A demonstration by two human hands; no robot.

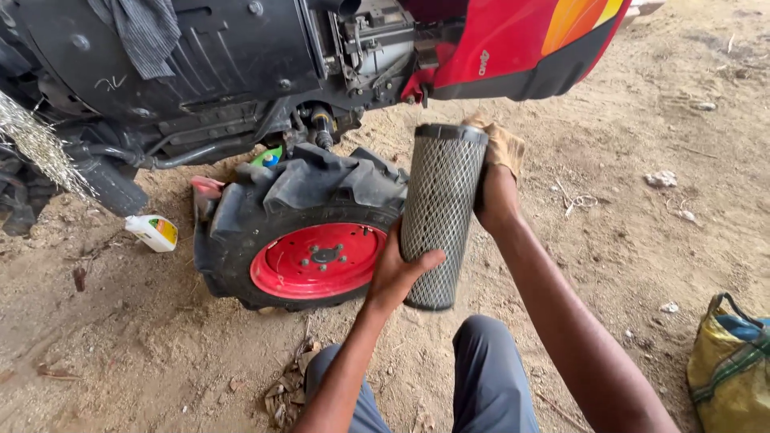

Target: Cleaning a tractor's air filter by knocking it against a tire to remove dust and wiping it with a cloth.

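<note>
Grey trouser knees [489, 377] sit nearest the camera, directly below the grey metal-mesh cylindrical air filter with a black end cap [439, 212], which is held upright and slightly tilted above bare sandy ground [626, 265].

The left hand [395, 273] wraps the filter's lower part from the left, fingers closed across the mesh. The right hand [496, 196] clasps its upper part from the right and also pinches a tan cloth [505, 146] against the cap end.

Right of the filter and near the frame edge stands a yellow woven sack with green and blue stripes [728, 365]; its contents cannot be seen.

Just left of the filter is a black lugged tyre on a red steel wheel [309, 236]. Further left of the filter, a small white plastic bottle with a yellow label [154, 232] lies on its side; whether anything is in it cannot be told.

Beyond the filter rises the tractor, with black underbody panels [216, 56] and a red bonnet [513, 44].
</note>
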